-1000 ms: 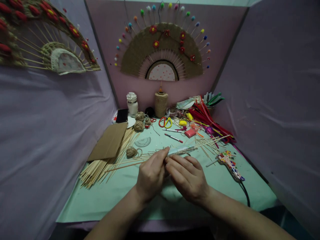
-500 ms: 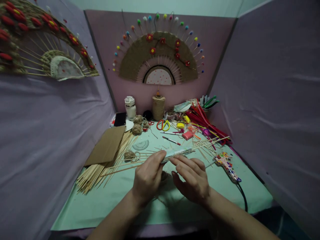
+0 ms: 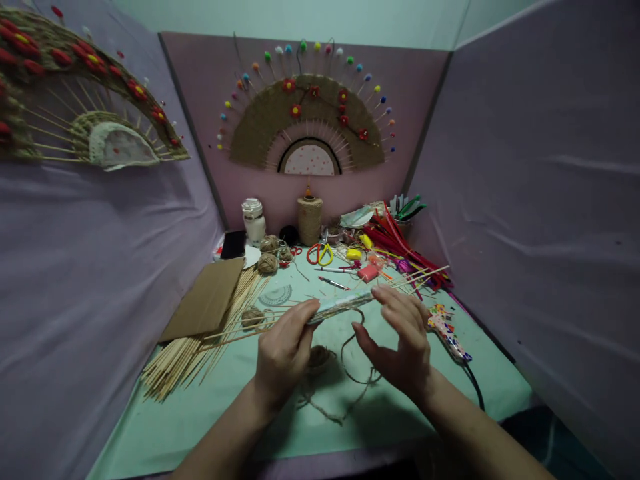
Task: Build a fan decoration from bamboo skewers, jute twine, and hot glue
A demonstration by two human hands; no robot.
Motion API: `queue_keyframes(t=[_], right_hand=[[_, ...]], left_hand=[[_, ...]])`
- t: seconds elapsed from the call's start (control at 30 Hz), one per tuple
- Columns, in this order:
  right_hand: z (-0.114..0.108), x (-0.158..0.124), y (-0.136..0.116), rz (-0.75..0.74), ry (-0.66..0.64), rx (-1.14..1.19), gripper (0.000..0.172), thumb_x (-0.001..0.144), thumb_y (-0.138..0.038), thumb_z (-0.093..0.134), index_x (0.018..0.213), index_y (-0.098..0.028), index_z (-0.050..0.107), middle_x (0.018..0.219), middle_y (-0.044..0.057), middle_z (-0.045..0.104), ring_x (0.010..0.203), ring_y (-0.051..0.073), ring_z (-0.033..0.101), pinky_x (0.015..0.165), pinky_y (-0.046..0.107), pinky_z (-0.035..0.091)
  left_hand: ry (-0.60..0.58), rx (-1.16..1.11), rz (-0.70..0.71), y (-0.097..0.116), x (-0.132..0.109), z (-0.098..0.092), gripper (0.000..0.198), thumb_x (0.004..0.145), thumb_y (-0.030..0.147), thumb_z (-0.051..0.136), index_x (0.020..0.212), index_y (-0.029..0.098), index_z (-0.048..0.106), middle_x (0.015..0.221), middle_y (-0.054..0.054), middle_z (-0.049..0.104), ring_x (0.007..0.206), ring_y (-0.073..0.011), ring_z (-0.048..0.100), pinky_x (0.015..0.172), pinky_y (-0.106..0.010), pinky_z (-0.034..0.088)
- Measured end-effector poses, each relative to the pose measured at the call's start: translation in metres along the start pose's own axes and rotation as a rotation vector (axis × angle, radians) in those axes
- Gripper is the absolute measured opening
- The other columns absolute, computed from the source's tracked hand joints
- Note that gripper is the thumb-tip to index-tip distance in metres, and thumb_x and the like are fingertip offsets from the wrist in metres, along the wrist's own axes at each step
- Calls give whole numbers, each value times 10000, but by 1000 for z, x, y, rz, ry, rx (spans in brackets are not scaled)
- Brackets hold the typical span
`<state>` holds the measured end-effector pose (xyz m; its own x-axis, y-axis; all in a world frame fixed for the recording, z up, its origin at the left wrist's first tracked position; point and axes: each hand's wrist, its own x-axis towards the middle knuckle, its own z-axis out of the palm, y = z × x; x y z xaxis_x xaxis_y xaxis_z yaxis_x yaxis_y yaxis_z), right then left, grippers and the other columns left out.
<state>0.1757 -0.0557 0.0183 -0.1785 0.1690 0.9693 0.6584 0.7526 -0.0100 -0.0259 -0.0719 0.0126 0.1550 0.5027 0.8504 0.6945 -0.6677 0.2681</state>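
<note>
My left hand point(image 3: 284, 353) is closed around the left end of a flat, pale-blue half-made craft piece point(image 3: 345, 302) that has twine along its near edge. Thin wooden sticks point(image 3: 423, 275) stick out past both of its ends. At the right end is my right hand point(image 3: 404, 337), thumb and fingers spread apart; the fingertips touch or nearly touch the piece. A loose strand of twine point(image 3: 345, 360) loops down from the edge toward the tabletop. Below the piece, partly behind my left hand, lies a small ball of twine point(image 3: 320, 358).
A patterned glue gun point(image 3: 450, 337) with a black cable lies at right. Bamboo sticks point(image 3: 173, 367) and cardboard point(image 3: 205, 300) lie at left. Scissors point(image 3: 320, 253), a twine spool point(image 3: 310, 220), a jar point(image 3: 254, 221) and red pipe cleaners point(image 3: 400, 237) are at the back.
My right hand has moved outward from the middle of the piece to its right end and its fingers have spread. The twine loop now shows below. The view has shifted slightly.
</note>
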Motion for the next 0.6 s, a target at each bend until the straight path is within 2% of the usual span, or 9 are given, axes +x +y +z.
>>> queue_keyframes(t=[0.07, 0.13, 0.23, 0.3, 0.37, 0.47, 0.6], right_hand=[[-3, 5, 7, 25, -88, -62, 657, 811, -194, 735, 1369, -212, 388, 1218, 137, 693, 1167, 260, 638, 1044, 466, 359], [-4, 8, 12, 24, -162, -71, 602, 846, -194, 708, 1366, -201, 403, 1143, 120, 728, 1079, 244, 684, 1052, 456, 320], [-3, 10, 13, 38, -199, -55, 540, 874, -144, 671, 1349, -214, 425, 982, 47, 771, 908, 189, 729, 994, 397, 340], [0, 10, 11, 64, -205, -43, 509, 885, -141, 659, 1337, -212, 438, 932, 31, 773, 853, 173, 731, 938, 368, 367], [3, 8, 8, 85, -203, -28, 478, 891, -144, 653, 1321, -206, 454, 921, 35, 770, 838, 172, 730, 901, 358, 382], [6, 6, 4, 95, -205, 3, 445, 890, -139, 652, 1291, -208, 473, 911, 37, 766, 832, 175, 728, 889, 360, 386], [5, 3, 2, 88, -190, 22, 401, 891, -143, 651, 1254, -217, 496, 914, 28, 754, 835, 169, 715, 907, 367, 375]], left_hand=[[2, -16, -16, -2, 0, 0, 320, 882, 53, 549, 1164, 188, 617, 1079, -61, 741, 1033, -164, 696, 949, -281, 559], [-11, -52, -43, -4, -1, 1, 313, 876, 55, 553, 1146, 195, 628, 1070, -58, 741, 1014, -170, 702, 929, -294, 574], [-37, -149, -164, -5, -1, 6, 304, 877, 61, 541, 1127, 203, 641, 1067, -56, 730, 961, -167, 716, 822, -273, 618], [-59, -205, -273, -4, 0, 9, 335, 887, 76, 520, 1180, 205, 620, 1153, -78, 695, 965, -171, 715, 708, -242, 634], [-90, -208, -322, -2, 2, 11, 386, 894, 99, 518, 1257, 215, 578, 1259, -99, 645, 1017, -186, 699, 669, -240, 636], [-153, -167, -254, 1, 7, 12, 382, 907, 149, 542, 1281, 227, 562, 1319, -102, 615, 1095, -203, 666, 759, -281, 632], [-167, -176, -113, 3, 11, 11, 238, 930, 162, 528, 1143, 197, 627, 1082, -79, 714, 990, -171, 695, 805, -272, 608]])
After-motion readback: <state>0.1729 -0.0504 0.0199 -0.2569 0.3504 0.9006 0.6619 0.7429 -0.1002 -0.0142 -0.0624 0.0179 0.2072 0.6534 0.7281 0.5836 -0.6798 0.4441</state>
